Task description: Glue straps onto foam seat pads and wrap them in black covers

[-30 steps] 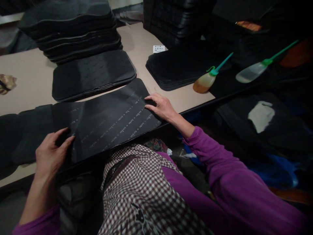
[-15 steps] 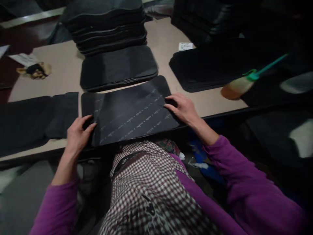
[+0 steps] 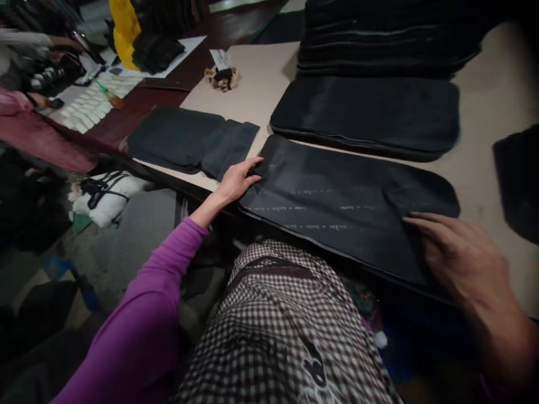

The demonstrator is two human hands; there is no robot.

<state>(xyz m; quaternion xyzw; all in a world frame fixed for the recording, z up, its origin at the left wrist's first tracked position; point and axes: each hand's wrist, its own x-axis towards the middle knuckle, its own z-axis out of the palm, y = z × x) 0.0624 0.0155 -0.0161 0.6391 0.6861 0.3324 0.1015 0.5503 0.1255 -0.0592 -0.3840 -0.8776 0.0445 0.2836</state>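
The flat, black, round-cornered sheet with white print [image 3: 328, 179] lies along the front edge of the tan desk [image 3: 252, 62], its long way running from hand to hand. The left hand [image 3: 238, 179] touches one end, thumb and fingers apart. The right hand [image 3: 467, 258] is at the other; I can't tell its grip. A low, flat black pile [image 3: 366, 109] sits just behind.

left hand [image 3: 241, 179] and right hand [image 3: 465, 258] on a printed black panel [image 3: 332, 188], dark stack [image 3: 370, 112] behind, tan tabletop [image 3: 256, 70]
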